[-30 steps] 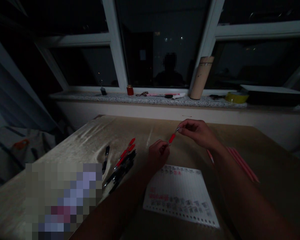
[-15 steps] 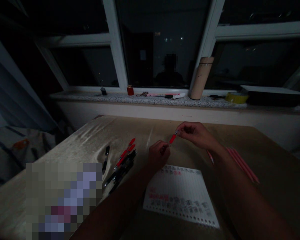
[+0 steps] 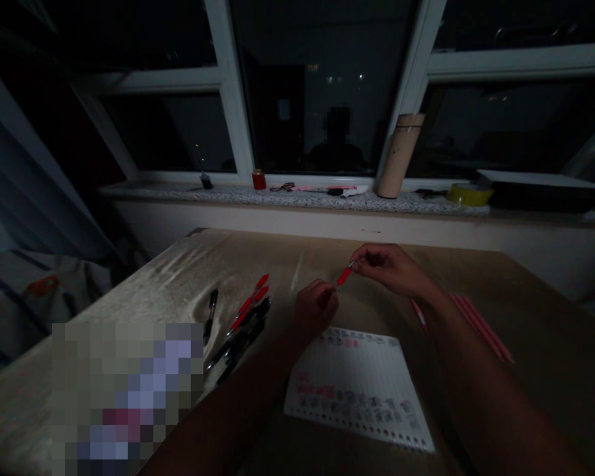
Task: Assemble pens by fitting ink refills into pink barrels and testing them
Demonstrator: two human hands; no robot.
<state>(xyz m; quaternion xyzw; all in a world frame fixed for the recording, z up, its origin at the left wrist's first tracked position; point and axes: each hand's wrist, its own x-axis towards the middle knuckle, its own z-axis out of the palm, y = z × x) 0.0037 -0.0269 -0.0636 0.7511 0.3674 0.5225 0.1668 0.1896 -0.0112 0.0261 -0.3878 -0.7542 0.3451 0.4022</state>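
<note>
Between my two hands is a red pen (image 3: 344, 275), tilted above the table behind the sheet. My left hand (image 3: 317, 305) is closed around its lower end. At its upper, silvery end, the thumb and fingers of my right hand (image 3: 387, 264) pinch it. Just below my hands lies a lined sheet of paper (image 3: 361, 377) with perforated edge holes and rows of black and red scribbled marks. Left of my left hand rests a pile of black pens (image 3: 240, 344), with several red pens (image 3: 248, 307) beside it.
A single black pen (image 3: 211, 314) lies farther left, near a pixelated patch. Pink sticks (image 3: 480, 327), perhaps pencils or pens, lie right of my right forearm. On the windowsill stand a tall beige flask (image 3: 400, 157), a small red jar (image 3: 258, 180) and a yellow tape roll (image 3: 470, 194).
The red pen and my right hand have shifted very slightly. Both hands keep their hold, and the things on the table lie as before.
</note>
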